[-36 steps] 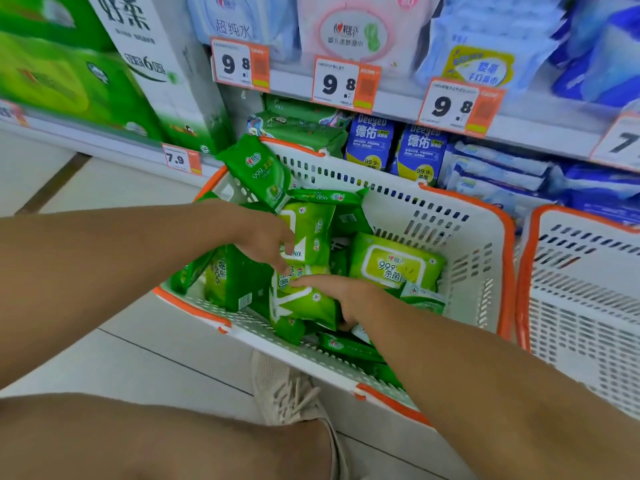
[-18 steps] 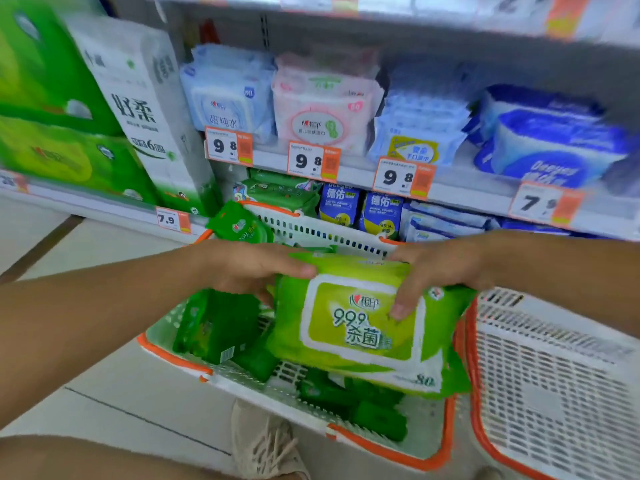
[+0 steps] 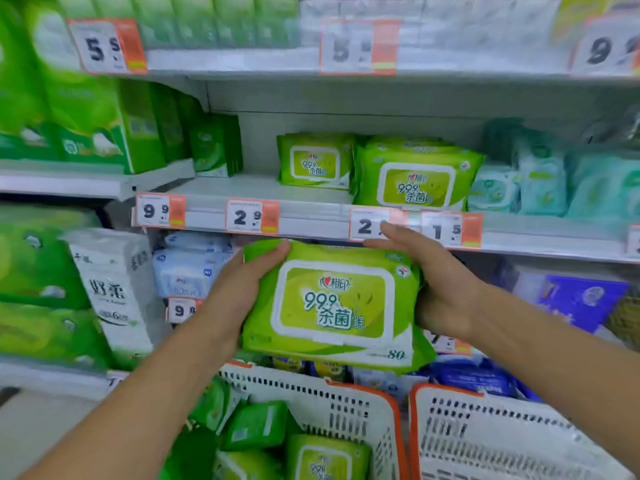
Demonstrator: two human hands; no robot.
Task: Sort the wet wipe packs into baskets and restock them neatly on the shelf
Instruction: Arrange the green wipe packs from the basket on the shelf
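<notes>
I hold a large green wet wipe pack (image 3: 332, 306) with a white lid, raised in front of the shelf edge (image 3: 311, 220). My left hand (image 3: 242, 289) grips its left side, thumb on its top corner. My right hand (image 3: 443, 282) holds its right side, two fingers reaching above the pack toward a price tag. Two stacks of the same green packs (image 3: 317, 161) (image 3: 415, 180) lie on the shelf just above. Below, a white basket with an orange rim (image 3: 311, 386) holds several green packs (image 3: 256, 424).
A second white basket (image 3: 485, 431) stands to the right of the first. Teal packs (image 3: 540, 181) fill the shelf's right part, dark green boxes (image 3: 214, 147) its left. Bare shelf (image 3: 256, 185) lies left of the green stacks. Tissue rolls (image 3: 110, 289) stand at the left.
Both hands lifted the large green pack out of the basket and up to the level of the middle shelf. My view rose from the basket to the shelves.
</notes>
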